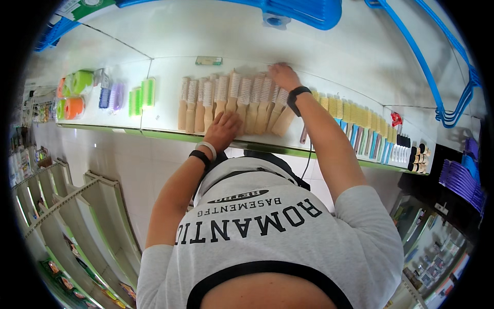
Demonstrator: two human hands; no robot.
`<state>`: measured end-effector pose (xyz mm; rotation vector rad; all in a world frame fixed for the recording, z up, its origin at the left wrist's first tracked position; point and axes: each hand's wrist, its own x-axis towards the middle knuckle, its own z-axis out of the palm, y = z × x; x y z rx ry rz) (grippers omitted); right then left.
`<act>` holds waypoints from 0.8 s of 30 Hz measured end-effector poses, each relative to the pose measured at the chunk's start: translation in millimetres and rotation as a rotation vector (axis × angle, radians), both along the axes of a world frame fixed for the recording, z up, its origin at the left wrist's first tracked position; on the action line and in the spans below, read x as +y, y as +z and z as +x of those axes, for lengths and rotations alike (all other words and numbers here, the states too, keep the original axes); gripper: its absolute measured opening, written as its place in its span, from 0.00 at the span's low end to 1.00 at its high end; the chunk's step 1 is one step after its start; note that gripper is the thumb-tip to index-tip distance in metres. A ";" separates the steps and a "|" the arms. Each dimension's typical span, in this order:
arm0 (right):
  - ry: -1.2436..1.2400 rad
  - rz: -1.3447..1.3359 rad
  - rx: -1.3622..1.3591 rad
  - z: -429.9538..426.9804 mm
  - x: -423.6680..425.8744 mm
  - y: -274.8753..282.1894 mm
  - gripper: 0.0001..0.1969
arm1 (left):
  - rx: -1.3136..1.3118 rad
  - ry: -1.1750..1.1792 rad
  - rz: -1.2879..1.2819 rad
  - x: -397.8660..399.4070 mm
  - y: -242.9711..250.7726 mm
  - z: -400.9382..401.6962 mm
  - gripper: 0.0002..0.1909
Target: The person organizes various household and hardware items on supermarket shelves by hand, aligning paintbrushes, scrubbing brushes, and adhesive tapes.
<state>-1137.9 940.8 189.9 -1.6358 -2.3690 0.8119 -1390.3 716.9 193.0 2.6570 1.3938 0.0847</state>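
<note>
On a white store shelf lies a row of wooden-handled brushes with pale bristles, side by side, handles towards me. My left hand rests palm down on the handles near the middle of the row, fingers slightly spread. At the far end of the row's right-hand brushes is my right hand, its fingers bent over the bristle heads; whether it grips one is hidden. Right of my right forearm, several brushes with yellow bristles and coloured handles stand in a slanting row. A small green packet lies behind the wooden brushes.
Green brushes, a purple brush and orange and green rolls sit at left. Black-and-white items are at the right end. Blue hangers hang above the shelf. Shelving racks stand lower left.
</note>
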 end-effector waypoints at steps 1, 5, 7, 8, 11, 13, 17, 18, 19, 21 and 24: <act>0.002 0.000 0.000 13.2 1.7 -5.4 0.26 | -0.035 -0.003 -0.068 0.2 7.5 4.5 0.29; -0.182 -0.027 -0.181 82.2 9.4 -75.5 0.26 | -0.165 -0.138 -0.181 21.3 33.4 44.2 0.33; -0.056 0.025 -0.167 73.0 6.3 -79.5 0.26 | -0.160 -0.126 -0.176 25.1 29.3 59.1 0.34; 0.028 -0.016 -0.088 31.2 -8.2 -41.4 0.27 | -0.154 -0.079 -0.172 15.1 19.2 56.2 0.34; -0.012 -0.107 0.015 37.7 -7.2 -47.0 0.29 | -0.145 -0.144 -0.143 25.4 23.8 83.9 0.34; 0.040 -0.086 -0.046 24.1 -14.1 -46.7 0.29 | -0.067 -0.151 -0.139 24.9 16.7 91.0 0.34; 0.196 -0.083 -0.074 36.0 -18.9 -46.0 0.28 | -0.168 -0.126 -0.068 18.0 6.5 107.3 0.33; 0.209 -0.083 -0.070 38.4 -25.0 -43.1 0.28 | -0.192 -0.124 -0.045 16.8 5.5 110.5 0.33; 0.170 -0.068 -0.065 39.8 -29.7 -41.9 0.27 | -0.187 -0.106 -0.044 14.4 2.1 113.0 0.33; 0.145 -0.052 -0.056 42.7 -34.9 -38.3 0.27 | -0.241 -0.081 -0.003 11.2 -4.1 117.9 0.31; 0.124 -0.087 -0.190 43.2 -37.0 -9.5 0.28 | -0.277 -0.046 -0.008 6.5 -7.9 119.6 0.29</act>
